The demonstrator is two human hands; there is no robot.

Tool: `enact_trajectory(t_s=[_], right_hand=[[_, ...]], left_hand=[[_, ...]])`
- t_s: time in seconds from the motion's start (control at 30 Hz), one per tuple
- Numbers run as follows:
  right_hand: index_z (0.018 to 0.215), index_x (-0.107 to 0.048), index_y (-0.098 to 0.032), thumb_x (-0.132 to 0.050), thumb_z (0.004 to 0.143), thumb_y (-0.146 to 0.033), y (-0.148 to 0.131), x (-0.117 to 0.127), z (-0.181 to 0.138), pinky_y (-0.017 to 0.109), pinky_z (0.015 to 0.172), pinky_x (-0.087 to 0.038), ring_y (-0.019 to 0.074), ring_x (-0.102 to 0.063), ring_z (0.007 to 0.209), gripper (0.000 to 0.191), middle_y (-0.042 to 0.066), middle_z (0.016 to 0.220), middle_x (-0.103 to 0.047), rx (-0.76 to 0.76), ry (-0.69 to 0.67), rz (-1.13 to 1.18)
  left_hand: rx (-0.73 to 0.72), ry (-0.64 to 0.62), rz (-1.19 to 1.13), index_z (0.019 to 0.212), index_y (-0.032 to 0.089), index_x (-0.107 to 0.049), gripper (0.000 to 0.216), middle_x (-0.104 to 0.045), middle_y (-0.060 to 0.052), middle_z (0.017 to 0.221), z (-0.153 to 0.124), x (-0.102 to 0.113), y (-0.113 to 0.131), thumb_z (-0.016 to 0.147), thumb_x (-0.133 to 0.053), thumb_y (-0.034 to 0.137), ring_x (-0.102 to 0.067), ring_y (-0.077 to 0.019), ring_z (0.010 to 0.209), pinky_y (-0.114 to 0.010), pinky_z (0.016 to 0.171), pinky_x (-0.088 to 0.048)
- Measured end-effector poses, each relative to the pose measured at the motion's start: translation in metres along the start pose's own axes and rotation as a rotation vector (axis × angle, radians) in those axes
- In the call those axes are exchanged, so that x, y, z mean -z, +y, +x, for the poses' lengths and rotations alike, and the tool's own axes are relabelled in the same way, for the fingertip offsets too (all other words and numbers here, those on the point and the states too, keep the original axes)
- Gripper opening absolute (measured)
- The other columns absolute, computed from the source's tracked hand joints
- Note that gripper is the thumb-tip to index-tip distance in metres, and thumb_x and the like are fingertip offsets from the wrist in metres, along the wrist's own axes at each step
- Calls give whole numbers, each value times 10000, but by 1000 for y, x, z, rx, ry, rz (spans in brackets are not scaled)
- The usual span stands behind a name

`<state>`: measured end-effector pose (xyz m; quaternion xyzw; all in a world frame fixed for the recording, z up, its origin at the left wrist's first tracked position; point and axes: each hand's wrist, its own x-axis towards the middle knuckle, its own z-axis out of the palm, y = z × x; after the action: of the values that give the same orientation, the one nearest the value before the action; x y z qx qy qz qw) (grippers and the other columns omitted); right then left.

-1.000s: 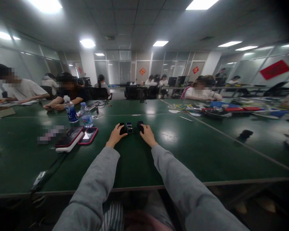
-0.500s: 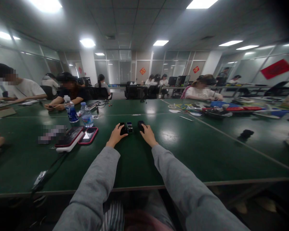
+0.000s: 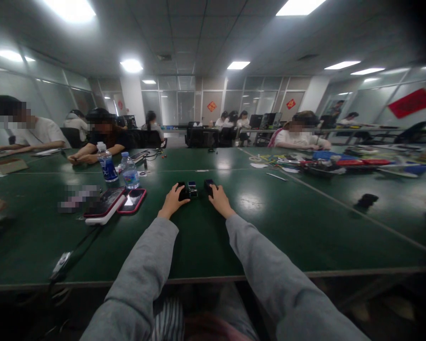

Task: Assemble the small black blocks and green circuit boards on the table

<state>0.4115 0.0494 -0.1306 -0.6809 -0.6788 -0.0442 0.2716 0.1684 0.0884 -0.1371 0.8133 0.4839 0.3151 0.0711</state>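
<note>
Both of my arms reach forward over the green tabletop [image 3: 206,246]. My left hand [image 3: 171,201] curls its thumb and fingers round a small black object [image 3: 182,190], whose kind I cannot make out. A dark block [image 3: 208,184] sits under the fingers of my right hand [image 3: 218,199], which grip its near side; part of it is hidden by them. In the gap between the hands lie small electronic-looking pieces [image 3: 192,191] with shiny faces, close against the left black object and apart from the right block.
To the left are a phone with a pink edge [image 3: 132,201], a dark-screened device [image 3: 104,202] on a white slab, and two bottles, one clear [image 3: 129,171], one blue-labelled [image 3: 107,163]. Right stand a pen-like stick [image 3: 277,177], a black lump [image 3: 367,201] and cables [image 3: 273,161]. Other people sit around.
The whole view has shifted a few pixels right and down. Both hands keep the same hold on the two black objects, which look unmoved on the table.
</note>
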Motion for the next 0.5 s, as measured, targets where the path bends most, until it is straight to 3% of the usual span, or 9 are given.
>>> enact_trajectory(t_s=[0.13,0.23,0.37,0.5], right_hand=[[1335,-423,-212,-587,847,-246,17,18,-8,308,820,-469,211,-572,968,516,114,1153,-455,23,-67,-24],[1330,-423,-229,-594,824,-261,47,42,-27,310,808,-468,204,-585,929,535,109,1156,-473,35,-132,0],[1342,-414,-269,-573,788,-295,116,84,-74,355,850,-464,219,-584,963,577,131,1212,-483,-7,-169,62],[1328,-452,-298,-535,748,-383,209,127,-137,429,900,-434,257,-570,1019,592,187,1167,-521,-33,-9,72]], left_hand=[[-3,-3,-6,1402,246,-414,710,-266,-136,1539,-1,0,-1,787,-688,472,-396,-326,1345,-504,1082,-351],[-5,-10,-6,1409,241,-407,725,-260,-144,1541,-1,0,-2,784,-693,471,-391,-329,1348,-494,1080,-354],[-1,-20,-6,1417,240,-394,733,-249,-148,1545,-1,0,-3,787,-686,476,-383,-328,1354,-489,1079,-351],[0,-22,-8,1422,247,-383,736,-241,-146,1549,-2,1,-4,790,-676,485,-373,-326,1361,-488,1081,-345]])
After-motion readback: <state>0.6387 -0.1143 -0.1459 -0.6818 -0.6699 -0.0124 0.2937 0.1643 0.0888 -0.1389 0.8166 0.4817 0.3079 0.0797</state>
